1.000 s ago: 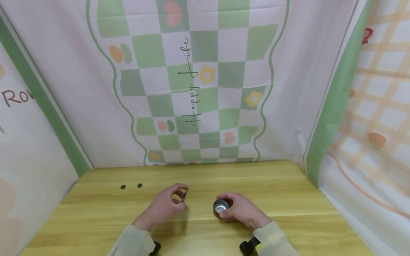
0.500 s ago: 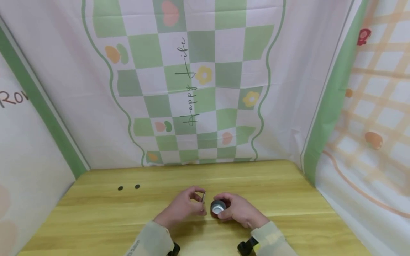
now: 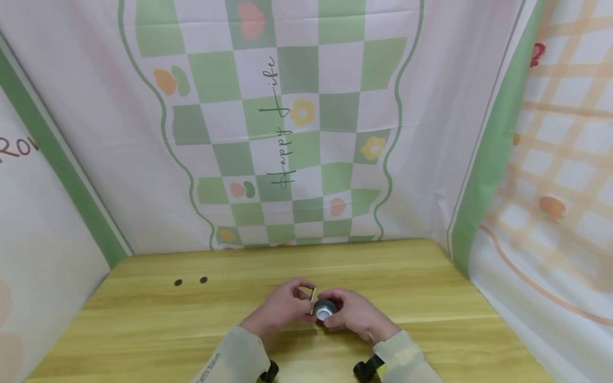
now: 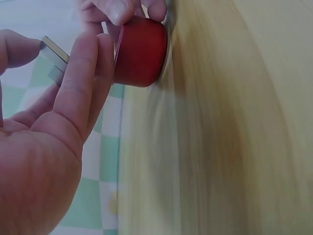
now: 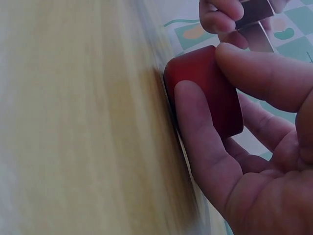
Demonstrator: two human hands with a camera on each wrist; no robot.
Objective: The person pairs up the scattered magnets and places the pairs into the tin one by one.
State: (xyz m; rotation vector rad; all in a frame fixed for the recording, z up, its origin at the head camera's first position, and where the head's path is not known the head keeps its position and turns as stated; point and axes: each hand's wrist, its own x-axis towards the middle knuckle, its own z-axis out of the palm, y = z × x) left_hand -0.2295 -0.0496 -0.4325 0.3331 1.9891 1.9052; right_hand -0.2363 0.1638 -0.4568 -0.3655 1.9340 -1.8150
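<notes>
Near the table's [image 3: 407, 276] middle: right hand [image 3: 356, 315] grips a red tin [image 4: 142, 55], silvery top up.
Left hand [image 3: 281, 309]: pinches a thin shiny plate [image 4: 55, 50].
Gap between hands: nearly closed; the left has come across while the right hardly shifted.
Plate and tin: side by side, seemingly ready to be worked together; contact unclear.
Dark discs [image 3: 203, 280]: two, well left.
</notes>
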